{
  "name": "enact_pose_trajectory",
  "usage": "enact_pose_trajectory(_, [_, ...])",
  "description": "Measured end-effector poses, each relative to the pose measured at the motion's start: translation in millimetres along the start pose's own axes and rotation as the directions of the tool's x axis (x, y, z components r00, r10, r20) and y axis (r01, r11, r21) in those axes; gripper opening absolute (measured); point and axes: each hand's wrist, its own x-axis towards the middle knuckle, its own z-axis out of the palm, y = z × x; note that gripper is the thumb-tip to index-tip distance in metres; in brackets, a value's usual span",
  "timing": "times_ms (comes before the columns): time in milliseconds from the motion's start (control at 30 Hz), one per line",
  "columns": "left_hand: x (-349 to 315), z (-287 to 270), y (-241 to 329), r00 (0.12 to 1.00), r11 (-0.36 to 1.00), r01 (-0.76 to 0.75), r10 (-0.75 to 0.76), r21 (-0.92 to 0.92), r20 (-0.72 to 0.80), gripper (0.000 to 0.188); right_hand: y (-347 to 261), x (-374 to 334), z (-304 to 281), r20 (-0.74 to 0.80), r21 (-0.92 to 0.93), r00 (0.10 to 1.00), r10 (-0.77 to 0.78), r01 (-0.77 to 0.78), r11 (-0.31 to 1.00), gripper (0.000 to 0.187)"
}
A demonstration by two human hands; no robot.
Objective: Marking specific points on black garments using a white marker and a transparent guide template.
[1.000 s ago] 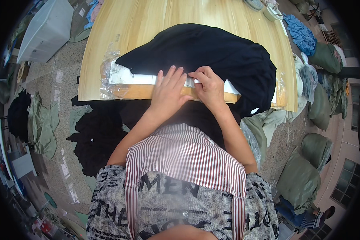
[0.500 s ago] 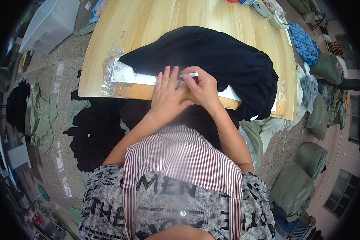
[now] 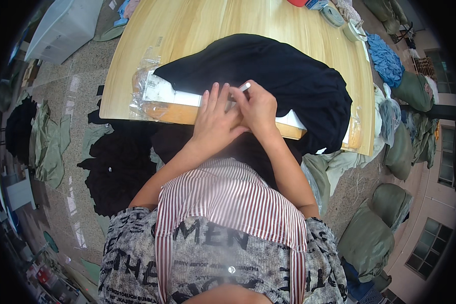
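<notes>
A black garment (image 3: 261, 63) lies draped over a white board (image 3: 187, 98) at the table's near edge. Along the front of the board runs a tan, wood-coloured strip (image 3: 173, 112). My left hand (image 3: 214, 120) rests flat there, fingers stretched forward onto the cloth's edge. Right beside it, my right hand (image 3: 260, 109) is closed on a slim white pen-like stick (image 3: 245, 86), whose upper end sticks out above the fingers. Its lower end is hidden between the two hands. Clear plastic film and tape (image 3: 146, 83) wrap the board's left end.
The wooden table (image 3: 197, 20) stretches away in front of me. At its far right stand a round tin (image 3: 332, 16) and a white cup (image 3: 354, 31). Dark cloth (image 3: 117, 167) is heaped below the table on the left; full green sacks (image 3: 370, 233) stand at the right.
My right hand has tipped the white stick more upright and shifted slightly, its fingers now nearer my left hand. The left hand stays nearly in place on the board.
</notes>
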Motion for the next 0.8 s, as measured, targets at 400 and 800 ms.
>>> enact_pose_trajectory(400, [-0.9, 2.2, 0.1, 0.999, 0.988, -0.041, 0.039, -0.151, -0.021, 0.059, -41.8, 14.8, 8.3, 0.208, 0.344, 0.975, -0.078, 0.002, 0.939, 0.013])
enact_pose_trajectory(800, [14.5, 6.3, -4.1, 0.978, 0.993, -0.116, 0.113, -0.005, -0.177, 0.050, -27.0, 36.7, -5.9, 0.188, 0.800, 0.935, 0.299, -0.323, 0.507, 0.025])
